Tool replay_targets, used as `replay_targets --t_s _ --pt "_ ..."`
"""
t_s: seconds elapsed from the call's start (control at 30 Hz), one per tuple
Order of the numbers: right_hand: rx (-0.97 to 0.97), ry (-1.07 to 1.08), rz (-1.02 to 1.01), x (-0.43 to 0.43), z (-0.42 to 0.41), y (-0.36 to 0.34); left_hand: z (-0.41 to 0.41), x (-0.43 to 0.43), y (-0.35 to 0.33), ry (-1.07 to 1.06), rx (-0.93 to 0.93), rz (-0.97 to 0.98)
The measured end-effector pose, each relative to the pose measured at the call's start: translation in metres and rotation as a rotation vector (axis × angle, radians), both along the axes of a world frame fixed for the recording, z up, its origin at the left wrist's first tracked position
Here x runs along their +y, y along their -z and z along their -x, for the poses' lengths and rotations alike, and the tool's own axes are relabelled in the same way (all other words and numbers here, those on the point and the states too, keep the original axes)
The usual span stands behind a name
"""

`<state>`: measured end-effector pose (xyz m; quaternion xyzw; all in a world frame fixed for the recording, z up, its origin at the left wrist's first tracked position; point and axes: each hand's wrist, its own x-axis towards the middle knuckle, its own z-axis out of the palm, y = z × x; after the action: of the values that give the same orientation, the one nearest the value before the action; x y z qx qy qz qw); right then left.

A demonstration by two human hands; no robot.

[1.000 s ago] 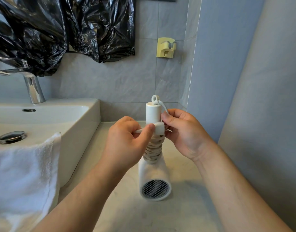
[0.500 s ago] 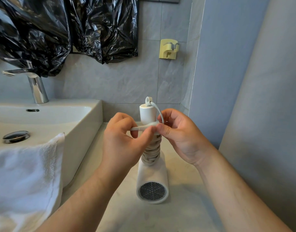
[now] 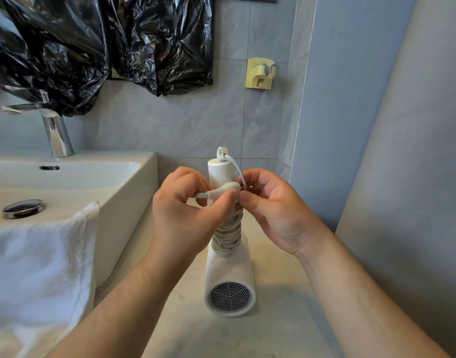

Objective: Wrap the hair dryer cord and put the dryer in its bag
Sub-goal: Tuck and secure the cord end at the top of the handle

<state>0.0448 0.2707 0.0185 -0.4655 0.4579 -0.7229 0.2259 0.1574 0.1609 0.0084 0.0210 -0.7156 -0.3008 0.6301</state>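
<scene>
Both hands have shifted little since half a second ago; the plug (image 3: 221,191) now lies level across the handle. On the desk (image 3: 273,332) at 6 o'clock from the wall hook (image 3: 260,73), the hair dryer (image 3: 230,280) stands with its handle up and the cord (image 3: 228,233) coiled around that handle. Left hand (image 3: 185,223) has its grip pinched on the plug; right hand (image 3: 276,210) has its fingertips together on the cord just beside it. At 9 o'clock sits the sink (image 3: 134,182), a towel (image 3: 41,267) draped over its rim.
</scene>
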Motion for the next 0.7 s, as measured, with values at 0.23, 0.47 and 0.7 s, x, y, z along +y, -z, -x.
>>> replay_targets --t_s 0.23,0.47,0.7 --pt "0.020 0.067 0.004 -0.002 -0.005 -0.001 0.001 0.000 0.001 -0.102 -0.054 0.196" --pt "0.039 0.088 0.014 -0.004 -0.010 -0.002 -0.001 0.008 -0.002 -0.108 -0.059 0.167" --pt "0.091 0.092 -0.051 -0.004 -0.012 -0.004 0.001 0.009 -0.003 -0.070 -0.067 0.082"
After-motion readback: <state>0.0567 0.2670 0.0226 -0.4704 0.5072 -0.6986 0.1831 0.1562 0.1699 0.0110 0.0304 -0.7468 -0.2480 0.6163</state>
